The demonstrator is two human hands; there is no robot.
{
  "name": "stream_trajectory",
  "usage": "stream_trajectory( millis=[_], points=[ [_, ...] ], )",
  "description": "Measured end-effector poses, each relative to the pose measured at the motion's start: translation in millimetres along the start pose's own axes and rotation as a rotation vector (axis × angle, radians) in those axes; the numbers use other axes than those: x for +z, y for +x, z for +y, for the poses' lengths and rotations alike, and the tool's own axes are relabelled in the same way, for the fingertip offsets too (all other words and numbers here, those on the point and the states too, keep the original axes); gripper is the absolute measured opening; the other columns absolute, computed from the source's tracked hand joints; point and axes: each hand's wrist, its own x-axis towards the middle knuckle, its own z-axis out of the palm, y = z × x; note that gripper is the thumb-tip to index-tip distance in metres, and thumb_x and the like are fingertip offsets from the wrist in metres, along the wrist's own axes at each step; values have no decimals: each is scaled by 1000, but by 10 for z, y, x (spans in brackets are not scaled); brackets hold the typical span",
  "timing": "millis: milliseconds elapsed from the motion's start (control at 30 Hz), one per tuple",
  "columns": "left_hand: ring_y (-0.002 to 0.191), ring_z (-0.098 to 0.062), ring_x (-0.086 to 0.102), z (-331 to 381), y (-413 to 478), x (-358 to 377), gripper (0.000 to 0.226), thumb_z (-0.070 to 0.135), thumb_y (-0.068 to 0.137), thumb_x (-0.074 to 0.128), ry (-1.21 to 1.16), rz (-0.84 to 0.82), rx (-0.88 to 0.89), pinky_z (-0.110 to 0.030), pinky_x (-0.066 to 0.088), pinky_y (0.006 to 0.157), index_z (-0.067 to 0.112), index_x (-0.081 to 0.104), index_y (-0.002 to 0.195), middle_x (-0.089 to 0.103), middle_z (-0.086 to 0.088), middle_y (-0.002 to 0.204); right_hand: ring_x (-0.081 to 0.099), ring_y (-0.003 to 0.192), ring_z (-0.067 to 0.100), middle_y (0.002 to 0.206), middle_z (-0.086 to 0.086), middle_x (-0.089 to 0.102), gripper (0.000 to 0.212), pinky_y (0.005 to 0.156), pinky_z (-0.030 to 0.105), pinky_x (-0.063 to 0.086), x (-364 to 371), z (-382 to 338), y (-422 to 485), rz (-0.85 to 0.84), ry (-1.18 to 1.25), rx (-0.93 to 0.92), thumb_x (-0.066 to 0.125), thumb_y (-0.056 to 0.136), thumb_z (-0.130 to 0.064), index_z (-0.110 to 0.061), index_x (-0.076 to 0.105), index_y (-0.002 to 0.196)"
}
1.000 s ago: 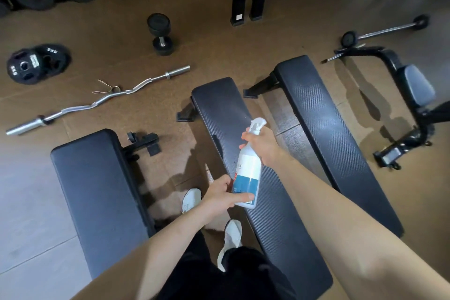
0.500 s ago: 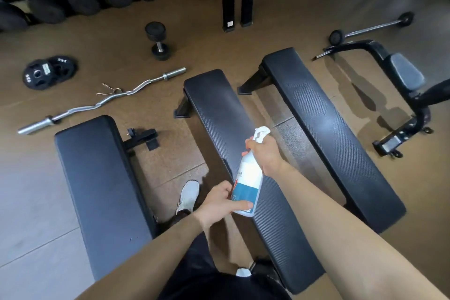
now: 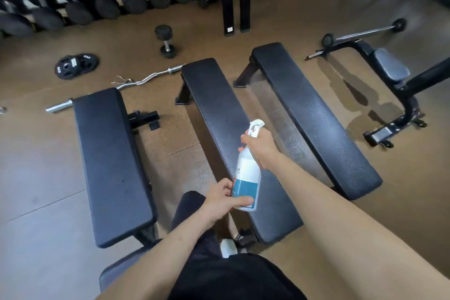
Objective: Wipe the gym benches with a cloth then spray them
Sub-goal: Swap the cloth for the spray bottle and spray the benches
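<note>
Both my hands hold the white plastic spray bottle (image 3: 247, 178) over the middle bench.

On the brown floor at the left lie round black weight plates (image 3: 75, 66) and a bent chrome curl bar (image 3: 136, 83), which passes behind the far edge of the smooth black padded left bench (image 3: 114, 165). My left hand (image 3: 219, 202) curls round the bottle's teal-labelled base, thumb stretched along its bottom edge. The tilted bottle hangs above the near half of the ribbed black padded middle bench (image 3: 219, 109); how full it is I cannot tell. My right hand (image 3: 261, 146) wraps its neck under the white trigger head, fingers closed tight. Further right, apart, runs the ribbed black padded right bench (image 3: 316, 117).
</note>
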Motion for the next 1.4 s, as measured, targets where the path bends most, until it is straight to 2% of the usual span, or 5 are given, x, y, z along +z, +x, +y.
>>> stream_trajectory(
  millis=[367, 567, 900, 1133, 1400],
  points=[
    [96, -16, 75, -668, -636, 465, 75, 56, 55, 92, -109, 31, 59, -27, 61, 77, 11, 58, 105, 75, -1, 104, 68, 68, 30, 89, 17, 64, 13, 75, 50, 63, 23, 469, -680, -76, -143, -46, 71, 84, -8, -8, 61, 91],
    [93, -26, 76, -1166, -1140, 667, 84, 54, 49, 94, -183, 16, 34, -41, 61, 83, 3, 56, 105, 75, -15, 103, 69, 79, 28, 100, 11, 64, 29, 77, 49, 63, 32, 932, -1226, -85, -134, 7, 75, 86, -12, -8, 61, 111],
    [75, -15, 67, -1975, -1853, 1190, 64, 30, 69, 95, -185, -95, -49, -24, 52, 64, -1, 55, 109, 72, -13, 92, 70, 65, 24, 98, 14, 64, 26, 79, 53, 62, -241, 1876, -2058, -41, -94, 157, 75, 87, -8, -8, 60, 108],
    [80, -15, 69, -2151, -1987, 1610, 70, 50, 50, 92, -162, -72, -23, -24, 52, 65, 14, 54, 96, 74, -14, 98, 72, 70, 29, 98, 19, 67, 14, 62, 35, 59, -601, 2142, -2305, -2, -101, 175, 70, 89, -6, -12, 57, 93],
    [91, -21, 74, -2174, -1929, 2561, 81, 52, 56, 93, -143, -33, -51, -30, 58, 77, 9, 58, 114, 73, -14, 107, 66, 66, 22, 96, 12, 61, 20, 43, 22, 51, -1408, 2400, -2303, -143, -85, 172, 70, 92, -7, -10, 55, 104]
  ],
)
